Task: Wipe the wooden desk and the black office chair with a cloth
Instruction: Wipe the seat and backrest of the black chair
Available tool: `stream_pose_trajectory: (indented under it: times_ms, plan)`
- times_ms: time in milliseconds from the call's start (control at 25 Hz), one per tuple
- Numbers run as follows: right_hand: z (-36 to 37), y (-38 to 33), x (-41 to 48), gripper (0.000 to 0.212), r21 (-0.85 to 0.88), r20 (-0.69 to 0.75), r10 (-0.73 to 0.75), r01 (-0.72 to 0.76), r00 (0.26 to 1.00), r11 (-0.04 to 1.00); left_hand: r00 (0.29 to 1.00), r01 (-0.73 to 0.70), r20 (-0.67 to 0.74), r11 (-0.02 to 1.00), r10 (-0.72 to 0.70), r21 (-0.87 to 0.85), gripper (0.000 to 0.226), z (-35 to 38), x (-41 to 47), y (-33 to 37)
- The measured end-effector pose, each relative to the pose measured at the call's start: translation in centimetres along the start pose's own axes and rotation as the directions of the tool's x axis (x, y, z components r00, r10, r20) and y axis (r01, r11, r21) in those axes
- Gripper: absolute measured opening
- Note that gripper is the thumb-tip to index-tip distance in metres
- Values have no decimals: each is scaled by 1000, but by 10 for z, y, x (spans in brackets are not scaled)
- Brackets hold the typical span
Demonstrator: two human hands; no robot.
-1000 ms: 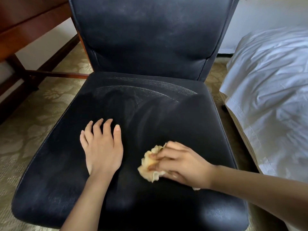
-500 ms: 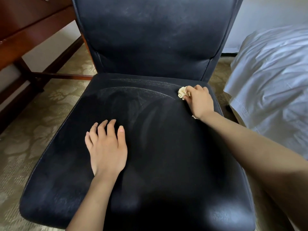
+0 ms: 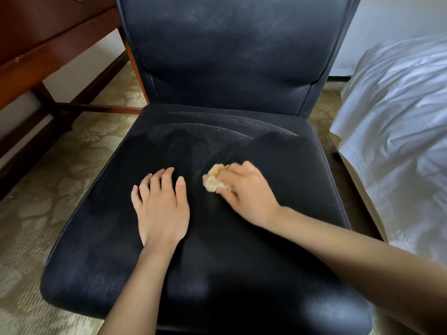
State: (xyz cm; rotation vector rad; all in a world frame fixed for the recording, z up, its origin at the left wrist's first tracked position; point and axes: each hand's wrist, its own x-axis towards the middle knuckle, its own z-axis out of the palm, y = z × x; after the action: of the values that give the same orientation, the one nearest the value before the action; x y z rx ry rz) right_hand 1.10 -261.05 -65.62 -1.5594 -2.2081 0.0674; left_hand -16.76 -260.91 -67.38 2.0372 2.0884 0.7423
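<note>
Right hand (image 3: 246,189) clamps a crumpled yellow cloth (image 3: 214,180) on the black leather chair seat (image 3: 278,250), dusty streaks lying ahead; left hand (image 3: 160,204) rests flat, fingers spread, just beside.

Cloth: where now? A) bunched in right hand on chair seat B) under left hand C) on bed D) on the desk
A: the right hand grips the yellow cloth against the chair seat; the left hand lies flat beside it, holding nothing.
</note>
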Motion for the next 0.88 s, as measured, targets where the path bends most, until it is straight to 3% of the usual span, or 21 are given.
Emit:
stream_pose_trajectory:
  times_ms: [240,400,680,800,880]
  plan:
    - [-3,-30,-38,10,202,70,-378,358,923,912,1000,5,-22,996,-7,-86,47,0,-2,-2]
    - [-7,-8,-8,10,209,89,-504,479,859,853,999,10,-33,993,-14,-118,54,-1,-2,-2]
    - [17,14,73,17,154,95,-227,211,969,965,999,30,-23,993,-32,-117,60,-3,-2,1]
    - [33,13,113,23,89,45,9,-12,999,996,999,40,-22,993,-43,-108,53,-3,-1,1]
    - [46,6,133,23,52,-26,202,-201,979,978,999,45,-15,994,-47,-96,54,-4,-1,1]
